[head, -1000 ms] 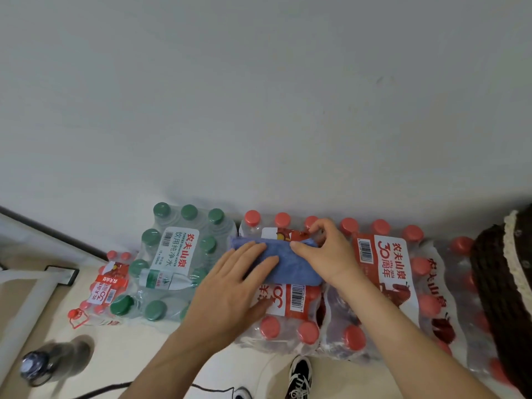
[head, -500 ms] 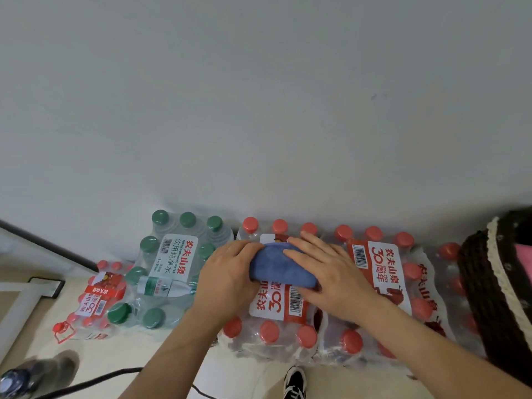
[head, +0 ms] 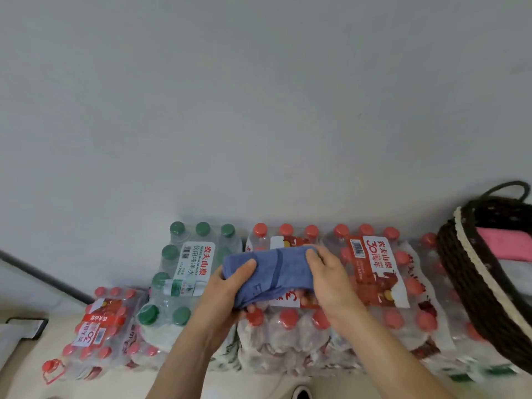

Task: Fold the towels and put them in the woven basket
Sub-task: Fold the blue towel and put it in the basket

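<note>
A folded blue towel [head: 276, 272] is lifted just above the shrink-wrapped packs of red-capped bottles. My left hand [head: 227, 289] grips its left end, thumb on top and fingers underneath. My right hand [head: 328, 275] grips its right end the same way. The dark woven basket [head: 472, 286] with a cream rim band stands on the packs at the far right. Inside it lie a folded pink towel [head: 506, 244] and a pale one beneath.
Packs of red-capped bottles [head: 377, 283] line the white wall, with a green-capped pack [head: 184, 272] to the left and a smaller red-capped pack [head: 98, 329] lower on the floor. A shoe tip [head: 302, 393] shows at the bottom edge.
Both hands were pressing the blue towel flat on the bottle pack; now they grip its two ends and hold it up. The view has turned right, showing more of the basket.
</note>
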Demonstrator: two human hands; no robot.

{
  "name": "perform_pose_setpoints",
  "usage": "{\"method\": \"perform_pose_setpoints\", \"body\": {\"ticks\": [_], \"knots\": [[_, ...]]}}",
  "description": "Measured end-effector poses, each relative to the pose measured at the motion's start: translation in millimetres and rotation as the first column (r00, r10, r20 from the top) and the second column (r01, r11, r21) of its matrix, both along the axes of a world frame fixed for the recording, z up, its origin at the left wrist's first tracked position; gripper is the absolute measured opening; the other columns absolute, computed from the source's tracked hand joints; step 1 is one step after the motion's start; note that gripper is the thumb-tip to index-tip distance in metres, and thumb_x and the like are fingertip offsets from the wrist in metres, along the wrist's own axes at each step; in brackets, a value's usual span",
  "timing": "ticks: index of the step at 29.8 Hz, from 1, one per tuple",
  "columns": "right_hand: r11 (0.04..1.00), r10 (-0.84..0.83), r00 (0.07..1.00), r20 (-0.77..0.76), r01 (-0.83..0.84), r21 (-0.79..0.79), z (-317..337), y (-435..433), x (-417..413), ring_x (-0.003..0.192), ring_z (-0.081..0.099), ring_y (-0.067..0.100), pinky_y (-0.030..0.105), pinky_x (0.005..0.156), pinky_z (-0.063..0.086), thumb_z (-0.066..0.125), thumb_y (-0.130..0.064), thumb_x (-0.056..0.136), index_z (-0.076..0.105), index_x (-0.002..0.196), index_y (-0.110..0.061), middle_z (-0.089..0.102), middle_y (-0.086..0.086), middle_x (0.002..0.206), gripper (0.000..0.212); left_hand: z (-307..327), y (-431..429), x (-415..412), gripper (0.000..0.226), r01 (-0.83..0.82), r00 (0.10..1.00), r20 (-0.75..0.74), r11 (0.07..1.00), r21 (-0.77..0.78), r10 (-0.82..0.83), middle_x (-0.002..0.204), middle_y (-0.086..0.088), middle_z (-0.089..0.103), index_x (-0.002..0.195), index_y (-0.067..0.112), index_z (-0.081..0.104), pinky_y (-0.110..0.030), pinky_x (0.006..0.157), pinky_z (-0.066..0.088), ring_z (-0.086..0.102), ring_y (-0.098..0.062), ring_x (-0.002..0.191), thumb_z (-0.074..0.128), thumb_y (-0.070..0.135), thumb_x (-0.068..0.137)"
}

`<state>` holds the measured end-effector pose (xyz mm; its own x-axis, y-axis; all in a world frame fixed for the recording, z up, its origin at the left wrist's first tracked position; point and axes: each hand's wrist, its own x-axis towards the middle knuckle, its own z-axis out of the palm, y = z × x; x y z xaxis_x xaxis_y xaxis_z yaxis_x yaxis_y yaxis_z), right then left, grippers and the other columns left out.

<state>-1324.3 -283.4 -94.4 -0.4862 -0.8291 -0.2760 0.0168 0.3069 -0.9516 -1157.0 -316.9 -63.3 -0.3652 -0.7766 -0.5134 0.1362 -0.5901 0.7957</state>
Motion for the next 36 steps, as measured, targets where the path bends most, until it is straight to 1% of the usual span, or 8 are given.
{"method": "perform_pose_setpoints", "body": {"ticks": [6,9,14,16,20,25,31,36], "knots": [[0.998,-0.057,0.882,-0.468,0.049,-0.031,14,49,11,0.095,0.057,0.004,0.029,0.078,0.049,0.039,-0.037,0.1,0.054,0.113,-0.03,0.057,-0.016,0.1,0.021,-6,12,31,0.057,0.168,0.986,-0.012,0.984,-0.057,-0.169,0.092,-0.009,0.072,0.121,0.014,0.055,-0.022,0.05,0.05,0.065,-0.018,0.062,0.079,0.004,0.07],[0.998,-0.063,0.916,-0.396,0.045,-0.054,32,70,9,0.091,0.06,0.0,0.021,0.072,0.051,0.053,-0.045,0.092,0.054,0.112,-0.034,0.058,-0.015,0.106,0.023,-6,23,25,0.043,0.201,0.979,0.003,0.973,-0.111,-0.202,0.104,-0.009,0.065,0.122,0.028,0.054,-0.025,0.051,0.047,0.056,-0.017,0.059,0.063,0.003,0.087],[0.999,-0.049,0.992,-0.12,0.046,-0.029,73,107,-10,0.051,0.059,-0.004,0.012,0.044,0.043,0.067,-0.029,0.086,0.051,0.12,-0.031,0.061,0.002,0.097,0.038,11,39,-3,0.03,0.278,0.957,-0.05,0.951,-0.136,-0.287,0.081,-0.006,0.057,0.107,0.036,0.058,-0.024,0.042,0.033,0.041,-0.016,0.049,0.045,0.01,0.097],[0.991,-0.135,0.986,-0.095,0.133,-0.028,80,121,-23,0.05,0.058,-0.002,0.015,0.044,0.042,0.066,-0.027,0.088,0.048,0.119,-0.03,0.061,0.003,0.095,0.035,18,45,-20,0.02,0.337,0.939,-0.003,0.922,-0.192,-0.344,0.071,-0.006,0.05,0.102,0.033,0.059,-0.023,0.042,0.027,0.036,-0.015,0.047,0.042,0.022,0.1],[0.968,-0.251,0.955,-0.157,0.25,-0.024,89,150,-59,0.064,0.053,0.011,0.026,0.057,0.043,0.061,-0.031,0.091,0.046,0.105,-0.024,0.054,0.004,0.096,0.021,30,58,-64,0.02,0.419,0.908,0.16,0.847,-0.329,-0.387,0.068,-0.003,0.047,0.103,0.038,0.058,-0.02,0.042,0.028,0.036,-0.013,0.049,0.039,0.035,0.1],[0.934,-0.355,0.914,-0.198,0.356,-0.032,103,191,-120,0.047,0.049,0.017,0.032,0.048,0.045,0.056,-0.027,0.095,0.048,0.093,-0.022,0.05,0.008,0.076,0.01,46,83,-144,0.018,0.513,0.855,0.173,0.755,-0.408,-0.488,0.073,-0.001,0.055,0.107,0.039,0.058,-0.018,0.04,0.028,0.041,-0.009,0.047,0.041,0.036,0.101],[0.888,-0.393,0.833,-0.39,0.454,0.077,113,233,-238,0.042,0.042,0.017,0.023,0.038,0.033,0.055,-0.026,0.094,0.051,0.085,-0.016,0.047,0.006,0.071,0.014,58,120,-253,0.017,0.683,0.729,0.157,0.695,-0.223,-0.666,0.063,-0.004,0.059,0.104,0.029,0.06,-0.021,0.041,0.03,0.044,-0.013,0.045,0.051,0.04,0.094],[0.879,-0.206,0.875,-0.438,0.362,0.311,108,246,-330,0.044,0.044,0.017,0.023,0.044,0.033,0.055,-0.029,0.093,0.054,0.091,-0.011,0.048,0.007,0.065,0.017,60,140,-333,0.023,0.769,0.639,0.282,0.608,-0.2,-0.716,0.076,-0.006,0.066,0.111,0.031,0.056,-0.019,0.044,0.035,0.05,-0.01,0.051,0.064,0.031,0.089]]}}
